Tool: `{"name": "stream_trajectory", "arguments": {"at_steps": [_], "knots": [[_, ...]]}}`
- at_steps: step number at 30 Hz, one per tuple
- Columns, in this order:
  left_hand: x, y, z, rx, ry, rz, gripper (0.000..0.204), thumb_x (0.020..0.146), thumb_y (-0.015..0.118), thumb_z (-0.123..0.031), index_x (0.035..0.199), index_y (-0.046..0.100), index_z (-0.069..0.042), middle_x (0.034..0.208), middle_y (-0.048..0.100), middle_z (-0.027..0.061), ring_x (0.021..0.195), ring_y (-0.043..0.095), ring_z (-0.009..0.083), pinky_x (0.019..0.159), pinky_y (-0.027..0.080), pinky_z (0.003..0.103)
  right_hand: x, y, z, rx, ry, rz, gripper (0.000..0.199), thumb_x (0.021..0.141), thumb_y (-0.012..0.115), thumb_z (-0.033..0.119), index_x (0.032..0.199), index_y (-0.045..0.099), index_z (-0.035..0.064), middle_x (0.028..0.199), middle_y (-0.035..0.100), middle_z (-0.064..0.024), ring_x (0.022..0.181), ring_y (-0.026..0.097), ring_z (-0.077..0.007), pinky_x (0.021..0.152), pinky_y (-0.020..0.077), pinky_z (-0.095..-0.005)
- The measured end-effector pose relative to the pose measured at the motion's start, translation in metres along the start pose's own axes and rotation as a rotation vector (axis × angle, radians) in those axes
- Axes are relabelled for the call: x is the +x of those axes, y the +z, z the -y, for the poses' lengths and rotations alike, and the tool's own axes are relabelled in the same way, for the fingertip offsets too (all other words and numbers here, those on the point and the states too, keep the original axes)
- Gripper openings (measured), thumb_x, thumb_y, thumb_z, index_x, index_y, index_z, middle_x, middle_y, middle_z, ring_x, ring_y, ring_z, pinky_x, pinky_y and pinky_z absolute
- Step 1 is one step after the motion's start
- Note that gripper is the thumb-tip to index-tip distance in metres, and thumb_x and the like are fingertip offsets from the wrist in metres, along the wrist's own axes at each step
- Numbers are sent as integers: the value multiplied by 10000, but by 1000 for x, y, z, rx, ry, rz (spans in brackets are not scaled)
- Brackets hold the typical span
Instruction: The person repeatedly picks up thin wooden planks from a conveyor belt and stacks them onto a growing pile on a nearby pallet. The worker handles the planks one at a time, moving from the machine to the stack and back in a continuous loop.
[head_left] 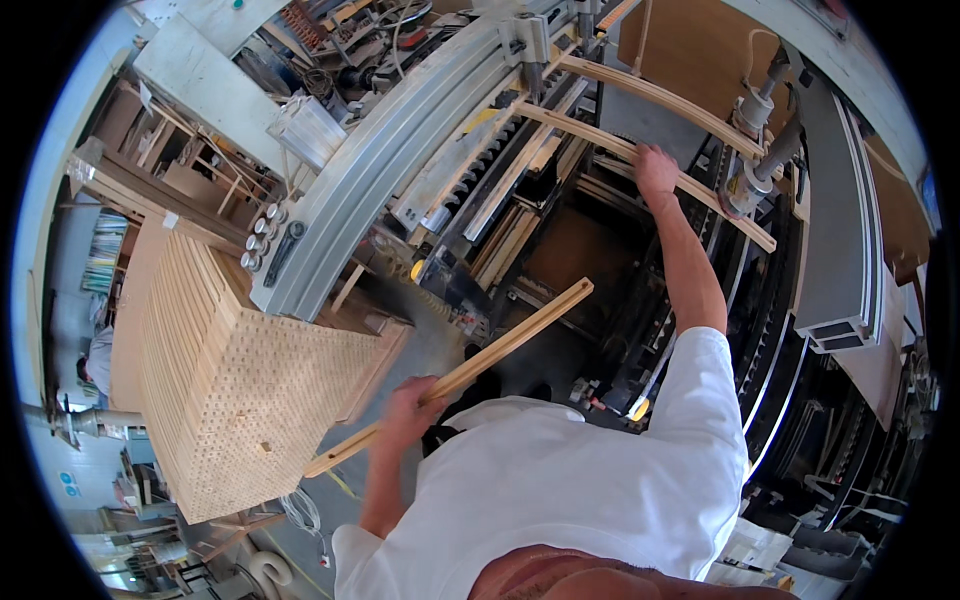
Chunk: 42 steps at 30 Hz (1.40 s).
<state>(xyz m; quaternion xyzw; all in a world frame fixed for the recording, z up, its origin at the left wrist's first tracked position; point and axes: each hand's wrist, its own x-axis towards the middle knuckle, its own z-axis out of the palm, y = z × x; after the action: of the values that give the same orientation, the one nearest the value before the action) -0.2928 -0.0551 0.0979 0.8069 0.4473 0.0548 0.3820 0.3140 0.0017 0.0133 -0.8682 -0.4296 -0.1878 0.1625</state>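
The left hand (408, 408) grips a slim, straight, pale wooden strip (512, 339), dark-spotted near its upper end, slanting near the big wood stack (270, 400). The right hand (657, 172) touches a second pale strip (722, 208) lying across the machine (385, 195); whether it grips, I cannot tell.

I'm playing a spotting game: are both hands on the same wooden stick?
No, the left hand grips one wooden stick, while the right hand touches another stick.
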Motion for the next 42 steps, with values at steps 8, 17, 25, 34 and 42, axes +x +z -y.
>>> {"name": "stream_trajectory", "arguments": {"at_steps": [8, 17, 25, 34, 42], "knots": [[-92, -87, 12, -149, -127, -244, 342, 796, 761, -54, 1117, 653, -10, 927, 642, 75, 791, 610, 183, 696, 499, 306, 1, -7, 0, -37, 78, 89, 279, 848, 645, 338, 1068, 658, 167, 1064, 683, -99, 1034, 634, -328, 863, 471, -482], [-233, -247, 55, -78, -340, -830, 273, 933, 640, -252, 994, 680, 11, 852, 581, -13, 792, 494, 89, 694, 398, 255, -14, -17, 30, 244, 59, -252, 523, 896, 668, 369, 1275, 594, 16, 1241, 606, -214, 1115, 595, -377, 954, 479, -453], [-289, -416, 233, 30, -534, -1264, 453, 898, 638, -388, 1029, 711, 39, 767, 677, 87, 709, 646, 143, 659, 508, 304, -113, -64, 197, 985, -48, -67, 336, 958, 623, 216, 1163, 640, -50, 1070, 687, -173, 942, 662, -232, 812, 530, -340], [-248, -542, 444, 275, -875, -1084, 638, 768, 679, -509, 1031, 702, 72, 994, 707, 248, 986, 692, 338, 850, 531, 407, -293, -65, 330, 925, 83, 370, 225, 910, 624, 61, 1092, 659, -68, 883, 682, -98, 774, 623, -161, 714, 510, -284], [-212, -612, 564, 431, -809, -1021, 621, 799, 625, -447, 990, 672, 142, 994, 673, 324, 1037, 666, 382, 894, 518, 415, -414, -75, 351, 665, 138, 360, 189, 880, 633, 98, 1016, 704, -14, 787, 690, -127, 711, 664, -192, 688, 515, -323]]}}
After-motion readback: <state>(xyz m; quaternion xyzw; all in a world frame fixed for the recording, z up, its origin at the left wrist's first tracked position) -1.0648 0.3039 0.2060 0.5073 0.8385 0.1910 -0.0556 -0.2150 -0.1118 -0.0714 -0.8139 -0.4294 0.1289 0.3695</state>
